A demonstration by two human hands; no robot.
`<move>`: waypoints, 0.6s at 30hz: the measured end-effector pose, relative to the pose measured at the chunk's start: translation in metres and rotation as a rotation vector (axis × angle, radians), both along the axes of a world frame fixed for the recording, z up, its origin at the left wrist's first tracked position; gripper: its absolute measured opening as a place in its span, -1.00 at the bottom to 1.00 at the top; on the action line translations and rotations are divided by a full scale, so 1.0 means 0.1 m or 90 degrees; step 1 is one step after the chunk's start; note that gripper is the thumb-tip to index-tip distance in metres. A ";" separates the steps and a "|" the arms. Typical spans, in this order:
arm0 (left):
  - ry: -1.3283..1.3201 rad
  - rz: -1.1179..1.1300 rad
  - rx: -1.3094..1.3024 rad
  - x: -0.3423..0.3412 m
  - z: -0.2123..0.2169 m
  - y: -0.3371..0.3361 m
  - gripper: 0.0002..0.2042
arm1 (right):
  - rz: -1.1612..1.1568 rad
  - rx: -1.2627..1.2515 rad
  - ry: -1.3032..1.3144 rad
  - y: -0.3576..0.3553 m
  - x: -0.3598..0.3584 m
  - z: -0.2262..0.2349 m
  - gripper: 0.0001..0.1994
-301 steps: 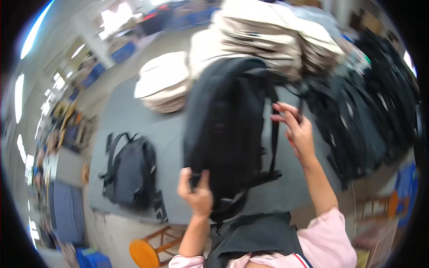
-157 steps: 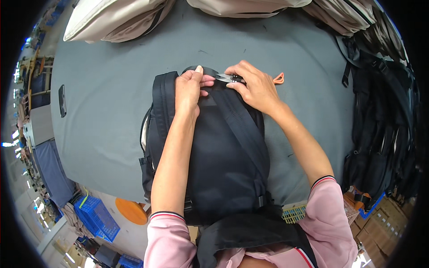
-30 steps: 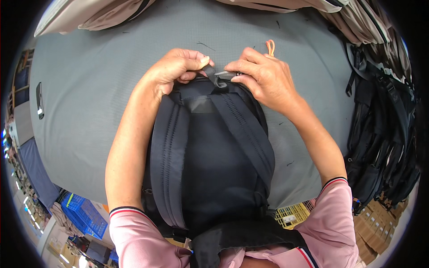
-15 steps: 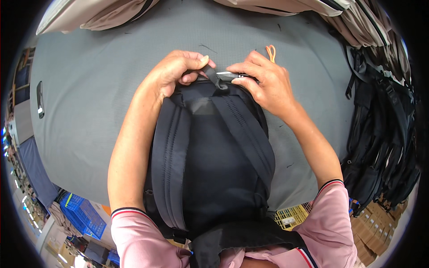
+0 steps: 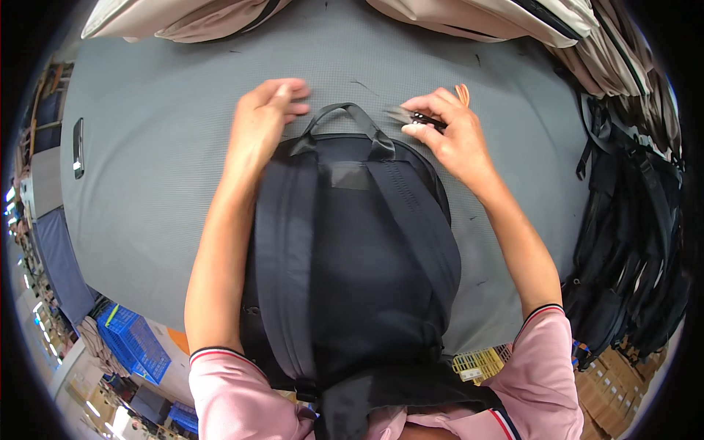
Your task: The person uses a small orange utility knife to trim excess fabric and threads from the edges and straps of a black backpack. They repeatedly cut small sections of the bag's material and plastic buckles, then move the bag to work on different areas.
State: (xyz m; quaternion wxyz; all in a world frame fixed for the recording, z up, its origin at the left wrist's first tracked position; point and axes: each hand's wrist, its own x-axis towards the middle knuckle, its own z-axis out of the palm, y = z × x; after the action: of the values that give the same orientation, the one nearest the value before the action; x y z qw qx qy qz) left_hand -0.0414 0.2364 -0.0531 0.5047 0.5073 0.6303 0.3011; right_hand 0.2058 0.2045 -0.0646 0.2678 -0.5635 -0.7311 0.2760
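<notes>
A dark navy backpack lies on the grey table with its two shoulder straps facing up. Its webbing carry handle stands up in a loop at the far end. My left hand, slightly blurred, hovers just left of that handle, fingers stretched and nothing visible in them. In my right hand I grip thread snips; their blades point left, toward the handle, without touching it. An orange loop sticks up behind the right hand's fingers.
Beige bags line the table's far edge. Black bags hang in a pile at the right. A dark flat object rests on the table at the far left. Thread scraps lie about. Blue and yellow crates stand below.
My left hand has let go of the carry handle and drawn back to the left. The handle now stands as a loop. My right hand has pulled the snips away from it, rightward.
</notes>
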 end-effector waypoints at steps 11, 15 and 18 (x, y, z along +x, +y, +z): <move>0.349 -0.074 0.024 0.12 0.07 -0.32 -0.68 | 0.134 -0.071 -0.068 0.47 -0.65 -0.12 -0.83; 0.359 -0.070 0.141 0.17 -0.04 -0.33 -0.76 | 0.148 -0.069 -0.125 0.46 -0.62 -0.02 -0.88; 0.380 -0.070 0.224 0.24 -0.15 -0.35 -0.80 | 0.187 -0.024 -0.218 0.46 -0.57 0.08 -0.88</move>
State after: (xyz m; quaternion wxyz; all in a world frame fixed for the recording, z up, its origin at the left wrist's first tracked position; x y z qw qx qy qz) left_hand -0.0172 0.2012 -0.0680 0.2182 0.6857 0.6600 0.2159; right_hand 0.1492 0.2502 -0.0566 0.0860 -0.4942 -0.8351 0.2256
